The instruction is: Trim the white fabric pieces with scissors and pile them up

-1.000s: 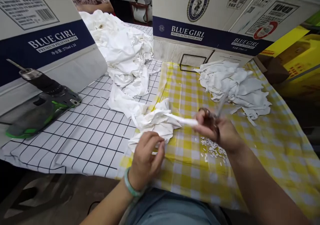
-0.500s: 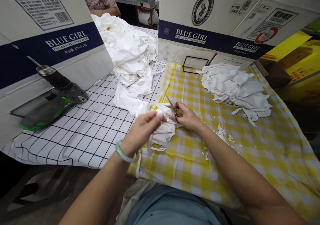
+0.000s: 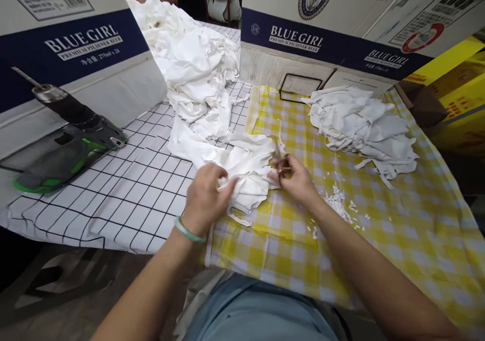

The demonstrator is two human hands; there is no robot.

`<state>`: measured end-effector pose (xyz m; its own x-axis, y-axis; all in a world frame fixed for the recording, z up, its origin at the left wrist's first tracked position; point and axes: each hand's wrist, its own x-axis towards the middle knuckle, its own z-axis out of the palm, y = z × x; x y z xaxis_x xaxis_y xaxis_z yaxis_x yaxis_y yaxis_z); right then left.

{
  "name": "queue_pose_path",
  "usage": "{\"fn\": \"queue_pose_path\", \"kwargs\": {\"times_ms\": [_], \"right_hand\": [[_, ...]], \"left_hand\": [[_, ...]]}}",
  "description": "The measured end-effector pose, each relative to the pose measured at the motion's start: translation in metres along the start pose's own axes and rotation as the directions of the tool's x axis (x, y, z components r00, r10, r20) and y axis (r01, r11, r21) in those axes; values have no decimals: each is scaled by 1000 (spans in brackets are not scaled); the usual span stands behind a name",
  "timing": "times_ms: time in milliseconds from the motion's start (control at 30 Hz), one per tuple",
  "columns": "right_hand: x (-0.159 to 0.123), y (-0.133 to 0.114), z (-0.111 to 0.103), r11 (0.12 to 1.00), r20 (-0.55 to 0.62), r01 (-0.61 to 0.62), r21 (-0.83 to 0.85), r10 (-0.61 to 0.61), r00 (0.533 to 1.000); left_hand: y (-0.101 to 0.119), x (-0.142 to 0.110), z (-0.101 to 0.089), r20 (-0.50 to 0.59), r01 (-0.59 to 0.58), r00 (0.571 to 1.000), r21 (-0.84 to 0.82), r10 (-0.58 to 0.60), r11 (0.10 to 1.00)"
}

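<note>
My left hand, with a pale green bangle on its wrist, is curled at the left edge of a crumpled white cloth piece. A fold of the cloth lies between its thumb and fingers. Small scissors are in my right hand, fingers in the loops, their blurred blades pointing away from me beside the cloth's right edge. The thumb and fingertips of that hand touch the cloth too. A narrow white strap sticks out from the cloth toward me.
White cloth pieces are heaped at the back left, and a smaller pile lies right. Small white clippings litter the yellow checked cover. A cordless drill and a carton stand left; another carton stands behind.
The cloth between my hands has spread out wider and flatter. My left hand has shifted slightly left and down, and my right hand with the scissors slightly right.
</note>
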<state>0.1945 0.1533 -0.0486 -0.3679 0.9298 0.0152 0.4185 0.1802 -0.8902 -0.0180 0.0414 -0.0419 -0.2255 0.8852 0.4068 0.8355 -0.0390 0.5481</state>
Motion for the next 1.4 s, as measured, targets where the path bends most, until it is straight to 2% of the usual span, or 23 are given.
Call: {"fn": "queue_pose_path", "kwargs": {"times_ms": [67,100,200,233,300,367,433,467,500,567,633,733,800,867,933,967,1033,1067,1100,1200,1233,1300,1400], "right_hand": [[-11,0,9,998,79,24,-50,-20,997],[-13,1,10,998,67,35,-56,-31,997],[-16,6,-4,999,-66,30,30,-28,997],[-18,8,-11,999,-70,11,53,-7,998],[-29,10,-24,997,14,-62,51,61,998],[-45,9,-28,992,72,-125,2,124,990],[-61,2,-19,993,40,-116,35,114,993],[-66,-4,-12,993,38,-77,86,74,997],[-70,-9,-3,990,79,-31,135,20,997],[-68,-18,14,977,243,26,213,-79,967],[-59,-22,25,961,359,9,276,-112,927],[-49,-21,26,906,334,-86,414,-64,940],[-54,-21,25,882,321,-95,461,-67,945],[-67,-24,27,893,382,-80,443,-107,918],[-81,-27,34,911,429,-95,401,-95,898],[-85,-28,36,913,411,-115,392,-62,910],[-85,-30,37,894,291,-129,430,-1,957],[-81,-31,35,878,219,-110,466,7,976],[-77,-33,31,863,161,-75,499,-7,987],[-62,-43,13,838,108,22,545,-96,990],[-58,-48,8,830,109,37,556,-116,987],[-54,-55,0,814,106,47,579,-132,986],[-52,-57,-4,807,82,47,589,-117,990]], "left_hand": [[7,-20,3,179,-43,983,-37,48,998],[10,-26,1,205,-50,977,-54,60,997],[13,-36,-20,125,-13,991,-204,40,979],[13,-39,-29,105,30,995,-293,1,956],[14,-47,-45,169,180,980,-487,-110,855],[19,-55,-52,329,375,921,-606,-208,701],[26,-62,-53,439,510,858,-662,-268,549],[30,-64,-52,461,540,841,-685,-283,490],[35,-65,-52,472,553,833,-708,-289,439],[43,-64,-55,494,564,825,-752,-274,340],[47,-62,-60,511,569,817,-789,-266,233],[48,-60,-67,501,551,809,-828,-307,104],[48,-60,-69,491,544,804,-836,-336,79],[47,-59,-70,485,537,803,-841,-346,69],[45,-57,-73,472,516,812,-856,-342,44],[43,-56,-75,468,503,819,-864,-333,24],[38,-56,-78,505,521,817,-853,-278,-21],[35,-57,-77,564,569,797,-821,-219,-46],[33,-57,-74,642,639,754,-766,-143,-68],[37,-57,-53,822,821,568,-563,40,-97],[42,-55,-43,838,840,541,-532,69,-107],[55,-49,-25,828,830,555,-545,75,-120],[74,-39,-12,784,781,620,-619,-22,-84]]}}
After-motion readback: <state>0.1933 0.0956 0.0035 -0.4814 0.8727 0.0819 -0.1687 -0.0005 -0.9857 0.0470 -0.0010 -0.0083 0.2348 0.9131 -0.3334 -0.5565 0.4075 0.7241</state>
